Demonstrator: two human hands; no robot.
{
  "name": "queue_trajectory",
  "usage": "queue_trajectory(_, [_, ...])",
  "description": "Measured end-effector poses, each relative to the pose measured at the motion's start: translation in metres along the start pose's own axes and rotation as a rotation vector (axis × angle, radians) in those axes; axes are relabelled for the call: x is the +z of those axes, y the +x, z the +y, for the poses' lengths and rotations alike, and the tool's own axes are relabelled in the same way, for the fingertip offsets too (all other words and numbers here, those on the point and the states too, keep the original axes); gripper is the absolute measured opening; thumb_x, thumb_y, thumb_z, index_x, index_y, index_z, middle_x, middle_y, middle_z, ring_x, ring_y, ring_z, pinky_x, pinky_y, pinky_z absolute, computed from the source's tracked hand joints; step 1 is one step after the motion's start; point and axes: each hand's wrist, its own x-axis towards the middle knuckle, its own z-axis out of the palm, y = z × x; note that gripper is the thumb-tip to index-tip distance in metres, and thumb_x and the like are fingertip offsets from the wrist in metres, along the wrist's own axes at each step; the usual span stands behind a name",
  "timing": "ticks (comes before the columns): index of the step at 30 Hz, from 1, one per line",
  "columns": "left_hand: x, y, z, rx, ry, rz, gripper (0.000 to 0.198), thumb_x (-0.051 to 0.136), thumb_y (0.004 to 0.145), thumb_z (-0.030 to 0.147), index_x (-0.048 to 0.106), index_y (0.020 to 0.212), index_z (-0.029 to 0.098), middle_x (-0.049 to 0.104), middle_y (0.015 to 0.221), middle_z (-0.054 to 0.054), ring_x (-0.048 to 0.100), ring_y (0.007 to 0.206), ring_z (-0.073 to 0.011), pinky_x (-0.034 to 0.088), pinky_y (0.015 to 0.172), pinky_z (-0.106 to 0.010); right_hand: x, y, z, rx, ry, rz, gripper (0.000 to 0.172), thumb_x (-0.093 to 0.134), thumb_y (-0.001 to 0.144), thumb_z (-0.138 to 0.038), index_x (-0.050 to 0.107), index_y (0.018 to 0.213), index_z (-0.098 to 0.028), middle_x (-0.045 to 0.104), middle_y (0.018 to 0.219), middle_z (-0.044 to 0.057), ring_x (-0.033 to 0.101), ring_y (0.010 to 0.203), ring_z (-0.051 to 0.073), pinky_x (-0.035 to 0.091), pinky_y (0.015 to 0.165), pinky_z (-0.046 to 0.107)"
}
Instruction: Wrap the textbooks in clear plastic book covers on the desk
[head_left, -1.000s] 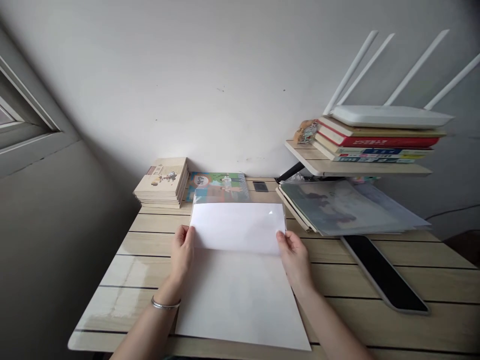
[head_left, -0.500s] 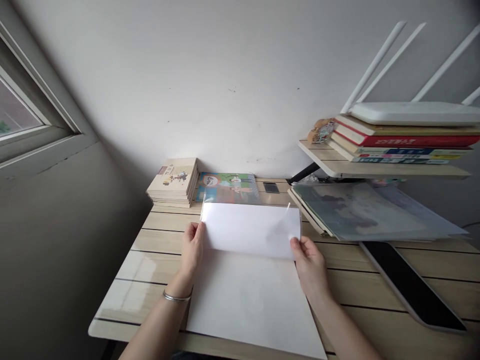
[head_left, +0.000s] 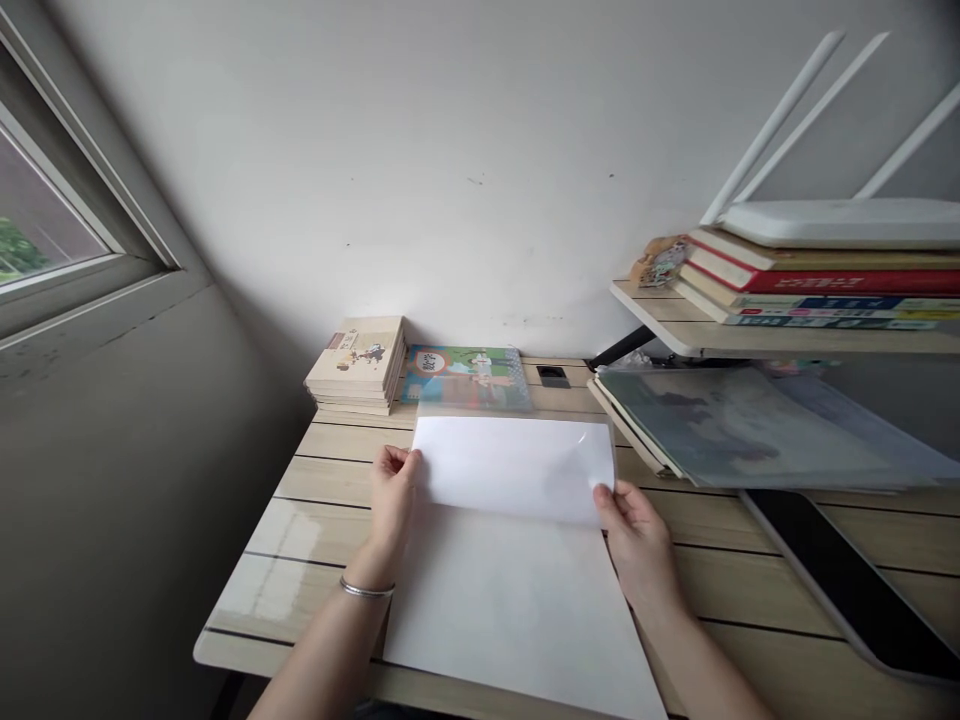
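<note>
In the lower centre of the frame, I have the left hand (head_left: 394, 495) and right hand (head_left: 637, 530) pinching opposite edges of a clear plastic sleeve (head_left: 581, 440) over white paper (head_left: 517, 600), and I'd want both pinches level and light against creasing.

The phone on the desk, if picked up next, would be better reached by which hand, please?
The right hand, probably: it is nearer the phone, while the left hand is at the opposite edge of the white paper. Both hands grip its sides, though.

Phone (head_left: 847, 580) at right — booklets (head_left: 358, 362) stacked left — apparently router (head_left: 847, 224) atop books (head_left: 825, 282).
</note>
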Motion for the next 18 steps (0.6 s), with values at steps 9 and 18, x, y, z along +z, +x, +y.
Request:
queue_trajectory(9, [-0.0039, -0.0005, 0.0038, -0.097, -0.063, -0.009, 0.024, 0.069, 0.063, 0.035, 0.054, 0.069, 0.016, 0.052, 0.063, 0.003, 0.044, 0.054, -0.0074, 0.032, 0.05, -0.02, -0.0017, 0.0004, 0.0042, 0.016, 0.036, 0.008, 0.041, 0.069, 0.066, -0.057, 0.061, 0.082, -0.02, 0.067, 0.078, 0.002, 0.057, 0.072, 0.017, 0.044, 0.067, 0.027])
queue_trajectory(18, [0.0006, -0.0006, -0.0038, -0.047, -0.073, 0.067, 0.026, 0.07, 0.063, 0.032, 0.05, 0.071, 0.017, 0.054, 0.065, 0.004, 0.049, 0.059, -0.0081, 0.038, 0.06, -0.022, -0.0007, -0.0028, -0.003, 0.023, 0.041, 0.014, 0.044, 0.071, 0.061, -0.059, 0.06, 0.08, -0.02, 0.068, 0.078, 0.004, 0.06, 0.072, 0.019, 0.046, 0.065, 0.028])
